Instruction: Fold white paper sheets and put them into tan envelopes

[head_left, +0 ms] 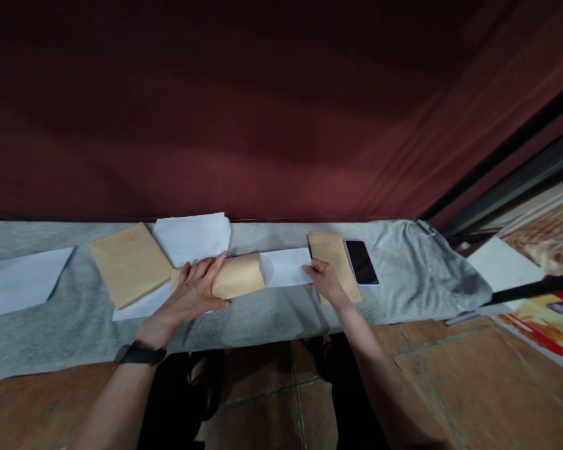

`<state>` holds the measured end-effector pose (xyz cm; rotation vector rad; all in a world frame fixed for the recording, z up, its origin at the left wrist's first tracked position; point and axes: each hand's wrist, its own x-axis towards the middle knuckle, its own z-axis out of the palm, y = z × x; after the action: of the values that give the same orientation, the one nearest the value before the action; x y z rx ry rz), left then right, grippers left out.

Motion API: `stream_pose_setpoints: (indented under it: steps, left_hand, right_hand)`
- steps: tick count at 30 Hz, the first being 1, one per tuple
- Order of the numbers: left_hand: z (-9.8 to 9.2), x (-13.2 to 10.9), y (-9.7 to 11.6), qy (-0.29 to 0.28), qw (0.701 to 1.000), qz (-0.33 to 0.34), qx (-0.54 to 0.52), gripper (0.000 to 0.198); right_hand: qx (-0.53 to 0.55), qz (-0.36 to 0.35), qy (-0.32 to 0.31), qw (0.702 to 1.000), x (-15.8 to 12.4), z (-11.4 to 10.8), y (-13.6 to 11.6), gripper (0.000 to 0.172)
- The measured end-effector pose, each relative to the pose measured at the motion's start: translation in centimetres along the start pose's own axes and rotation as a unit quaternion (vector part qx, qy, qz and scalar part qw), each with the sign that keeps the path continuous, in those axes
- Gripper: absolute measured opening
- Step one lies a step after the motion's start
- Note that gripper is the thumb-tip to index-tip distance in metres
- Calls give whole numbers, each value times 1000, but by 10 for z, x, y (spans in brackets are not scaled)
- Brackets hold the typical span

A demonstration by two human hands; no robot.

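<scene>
My left hand (194, 290) lies across a brown paper envelope (239, 275), thumb at its near edge and fingers at its far edge, holding it on the grey cloth. The envelope's right end bulges. A folded white sheet of paper (286, 267) sticks out of that end, its left part hidden inside. At the sheet's right end, my right hand (323, 278) pinches it between thumb and fingers. Under and beside my right hand lie more brown envelopes (335, 256). Left of my left hand, a stack of brown envelopes (129, 265) rests partly on white paper (141, 303).
The grey cloth (281, 319) covers a long, narrow surface against a dark red wall (263, 156). A phone (361, 262) lies right of the envelopes. White sheets (192, 234) lie behind my left hand, and another white sheet (23, 278) is at far left. Tiled floor (258, 406) shows below.
</scene>
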<state>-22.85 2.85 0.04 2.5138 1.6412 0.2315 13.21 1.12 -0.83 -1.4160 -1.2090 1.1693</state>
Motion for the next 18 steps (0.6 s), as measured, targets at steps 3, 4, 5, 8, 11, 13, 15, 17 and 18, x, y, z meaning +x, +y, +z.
stream_pose_setpoints:
  steps: [3,4,5,8,11,13,15,17,18]
  left_hand:
    - [1,2,6,15,999,30,-7,122]
    - [2,3,8,22,999,38,-10,122]
    - [2,5,12,29,998,46,-12,123]
    - [4,9,24,45,997,63,-13,121]
    - [3,13,37,48,996,79,-14,121]
    - [3,15,44,47,995,85,-17,120]
    - [2,16,48,45,995,89,-21,120]
    - [1,16,51,42,995,91,-30,119]
    - [1,16,52,39,994,91,-36,119]
  right_hand:
    - [8,5,-10,1000,-2,2,-2,33]
    - [11,6,-10,1000,-3,4,-3,33]
    - [13,6,-7,1000,-3,7,-4,33]
    - [17,7,6,1000,-5,16,-5,36]
    - [19,11,9,1000,-6,28,-2,37]
    - [26,15,10,999,-7,35,0,36]
    - [36,22,8,999,-7,40,3,38]
    - [44,31,5,999,-7,40,4,41]
    - [43,30,8,999,-6,39,3,41]
